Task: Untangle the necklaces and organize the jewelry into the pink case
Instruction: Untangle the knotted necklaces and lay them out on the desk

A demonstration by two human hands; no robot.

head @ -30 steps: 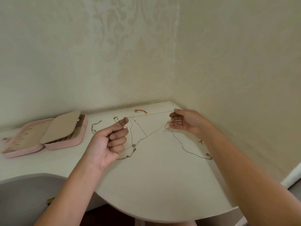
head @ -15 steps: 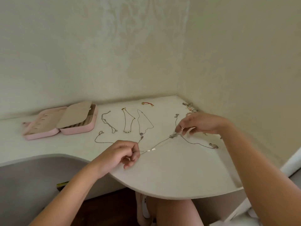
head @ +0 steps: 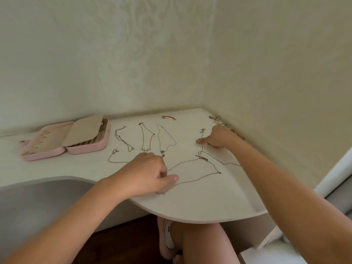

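The pink case [head: 86,149] lies open at the back left of the white table [head: 190,202]. A thin silver necklace [head: 198,179] is spread in a loop near the front edge. My left hand [head: 148,173] rests on the table with curled fingers and holds both strands at the loop's left end. The loop's bar pendant [head: 202,158] lies in front of my right hand [head: 219,138]. That hand's index fingertip presses on a second chain [head: 201,133] running from the back of the table to the bar.
Laid out between case and hands are a silver bracelet [head: 123,139], a gold necklace [head: 146,138], a fine pendant necklace [head: 165,140] and another chain [head: 118,159]. A red-gold piece [head: 168,117] and a small jewellery heap [head: 217,120] lie by the walls. My knee is under the curved edge.
Both hands have come down from stretching the chain in the air. The necklace now lies on the table, and my left hand has moved toward the front edge.
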